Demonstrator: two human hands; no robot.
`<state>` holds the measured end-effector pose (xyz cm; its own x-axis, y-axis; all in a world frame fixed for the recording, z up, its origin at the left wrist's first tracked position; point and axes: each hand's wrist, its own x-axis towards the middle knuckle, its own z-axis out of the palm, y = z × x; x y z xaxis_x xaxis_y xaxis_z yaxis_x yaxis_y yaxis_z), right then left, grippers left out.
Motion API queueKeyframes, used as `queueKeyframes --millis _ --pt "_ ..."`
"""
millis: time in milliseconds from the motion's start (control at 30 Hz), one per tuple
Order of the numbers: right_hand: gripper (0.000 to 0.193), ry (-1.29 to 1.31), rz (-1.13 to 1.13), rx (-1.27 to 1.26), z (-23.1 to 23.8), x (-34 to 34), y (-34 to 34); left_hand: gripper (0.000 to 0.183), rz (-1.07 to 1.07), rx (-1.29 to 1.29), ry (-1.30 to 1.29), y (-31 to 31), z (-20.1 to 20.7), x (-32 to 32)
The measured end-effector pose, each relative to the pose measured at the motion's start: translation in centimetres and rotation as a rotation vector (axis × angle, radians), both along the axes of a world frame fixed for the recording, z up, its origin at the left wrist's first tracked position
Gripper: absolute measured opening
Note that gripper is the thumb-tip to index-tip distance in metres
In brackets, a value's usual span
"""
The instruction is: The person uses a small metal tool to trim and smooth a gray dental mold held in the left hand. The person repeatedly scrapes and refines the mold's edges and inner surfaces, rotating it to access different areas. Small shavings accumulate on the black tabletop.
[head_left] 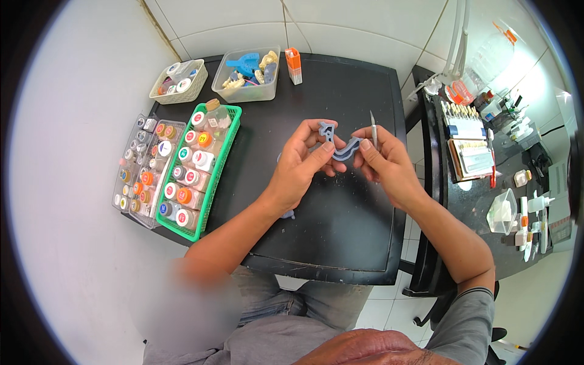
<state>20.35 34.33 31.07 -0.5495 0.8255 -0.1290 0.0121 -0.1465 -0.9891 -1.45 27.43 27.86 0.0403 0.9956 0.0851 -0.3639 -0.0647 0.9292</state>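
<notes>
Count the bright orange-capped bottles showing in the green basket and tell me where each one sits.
2: one toward the far end of the green basket, the other toward its near end. Others may be hidden underneath.

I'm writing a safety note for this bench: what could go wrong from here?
The slim pointed tool in the right hand might nick a finger.
The thin arch might bend or snap if the left hand squeezes hard.
The left forearm might brush the small blue part beside it.
</notes>
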Motion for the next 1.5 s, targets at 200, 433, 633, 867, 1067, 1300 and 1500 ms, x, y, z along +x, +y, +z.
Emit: queueKeyframes --millis 200,433,633,867,1067,1300,1500 --pt "0.032 -0.161 -0.095 0.268 -0.1 -0.2 -0.8 0.044 0.141 0.019 0.138 -0.7 1.2 0.2" --pt "0.030 -0.110 -0.160 0.355 -0.4 0.3 0.2 0.043 0.208 0.049 0.239 -0.4 0.5 -0.4" --pt "0.020 -0.233 -0.115 0.678 0.0 0.1 -1.0 0.044 0.116 -0.043 0.103 -0.8 0.2 -0.4" --pt "0.023 -0.227 -0.133 0.918 0.4 -0.7 -2.5 0.047 0.207 0.222 0.542 -1.1 0.5 0.2" --pt "0.017 -0.312 -0.089 0.956 1.5 -0.6 -3.4 0.051 0.272 0.259 0.686 -1.3 0.9 0.1" --pt "0.013 -0.332 -0.066 0.904 1.4 -0.8 -4.0 0.049 0.300 0.327 0.584 -1.0 0.2 0.1" --pt "0.012 -0.342 -0.060 0.900 0.9 -0.9 -3.6 0.049 0.190 0.272 0.371 -0.7 -0.4 -0.1"
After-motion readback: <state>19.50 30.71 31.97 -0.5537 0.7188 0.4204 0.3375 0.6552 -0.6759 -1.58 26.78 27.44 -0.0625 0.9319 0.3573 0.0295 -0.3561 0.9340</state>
